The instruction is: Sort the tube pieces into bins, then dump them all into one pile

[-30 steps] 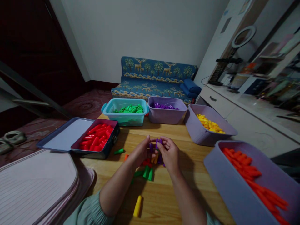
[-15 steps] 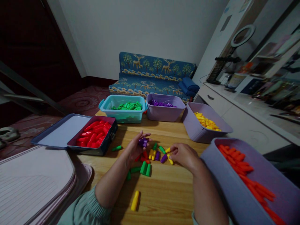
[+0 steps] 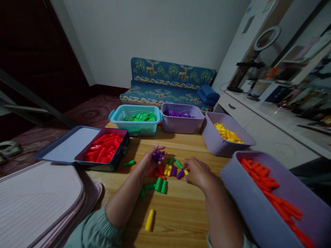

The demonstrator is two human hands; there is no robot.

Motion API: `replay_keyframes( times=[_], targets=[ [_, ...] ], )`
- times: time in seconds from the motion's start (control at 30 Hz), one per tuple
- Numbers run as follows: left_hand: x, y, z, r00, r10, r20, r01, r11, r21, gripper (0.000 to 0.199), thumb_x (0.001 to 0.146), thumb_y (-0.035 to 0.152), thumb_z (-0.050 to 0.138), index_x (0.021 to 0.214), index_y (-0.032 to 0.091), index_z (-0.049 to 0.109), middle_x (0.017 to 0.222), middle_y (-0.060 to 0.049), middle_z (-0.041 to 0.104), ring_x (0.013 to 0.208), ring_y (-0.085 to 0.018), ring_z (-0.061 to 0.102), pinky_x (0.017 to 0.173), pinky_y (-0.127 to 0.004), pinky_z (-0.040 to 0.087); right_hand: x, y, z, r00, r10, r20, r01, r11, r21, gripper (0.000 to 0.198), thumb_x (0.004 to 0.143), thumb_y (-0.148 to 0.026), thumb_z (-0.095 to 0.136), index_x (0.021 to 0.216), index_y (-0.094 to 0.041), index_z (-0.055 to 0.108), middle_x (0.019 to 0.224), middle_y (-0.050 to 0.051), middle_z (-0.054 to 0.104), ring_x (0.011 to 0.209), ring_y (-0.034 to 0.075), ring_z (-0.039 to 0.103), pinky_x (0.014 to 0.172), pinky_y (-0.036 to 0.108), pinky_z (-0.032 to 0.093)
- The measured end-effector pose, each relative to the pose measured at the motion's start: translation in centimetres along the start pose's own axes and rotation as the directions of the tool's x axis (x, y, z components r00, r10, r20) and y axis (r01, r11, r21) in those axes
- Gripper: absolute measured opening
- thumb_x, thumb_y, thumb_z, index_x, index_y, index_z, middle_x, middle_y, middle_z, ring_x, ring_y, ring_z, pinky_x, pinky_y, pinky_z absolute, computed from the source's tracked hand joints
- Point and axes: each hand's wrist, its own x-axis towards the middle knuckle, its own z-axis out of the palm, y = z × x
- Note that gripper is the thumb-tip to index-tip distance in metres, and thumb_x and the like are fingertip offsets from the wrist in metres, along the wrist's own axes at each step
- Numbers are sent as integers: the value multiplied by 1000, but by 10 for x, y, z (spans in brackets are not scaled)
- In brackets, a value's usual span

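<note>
Purple plastic pieces (image 3: 157, 156), short and tapered like marker caps, rest in the palm of my left hand (image 3: 148, 164), whose fingers curl around them. My right hand (image 3: 198, 172) is lowered to the tabletop with fingers bent together; what sits between the fingertips is hidden. Beside those fingertips lie a purple piece (image 3: 180, 174) and a partly covered yellow piece (image 3: 186, 172). Between the hands are a green piece (image 3: 178, 164), another purple piece (image 3: 173, 171) and yellow pieces (image 3: 169, 170). Red pieces (image 3: 160, 170) and green pieces (image 3: 158, 185) lie close to my left wrist.
A hinged box (image 3: 121, 156) of red pieces stands left. Behind are a turquoise bin (image 3: 137, 129) with green and a lilac bin (image 3: 182, 125) with purple. Right are bins with yellow (image 3: 216, 144) and orange-red (image 3: 240, 186). A yellow piece (image 3: 149, 220) lies in front.
My right hand has shifted slightly left over the yellow pieces, covering more of them. My left hand stays almost in place with the purple pieces.
</note>
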Motion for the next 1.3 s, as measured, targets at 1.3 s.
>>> replay_keyframes(
  times=[1.3],
  targets=[
    [-4, -4, 4, 996, 29, 87, -38, 993, 107, 32, 87, 38, 58, 109, 15, 64, 97, -12, 67, 76, -16, 67, 57, -22, 55, 10, -36, 7, 969, 28, -247, 48, 954, 294, 29, 68, -20, 65, 96, -22, 60, 83, 3, 69, 73, 18, 63, 63, 26, 40]
  ],
)
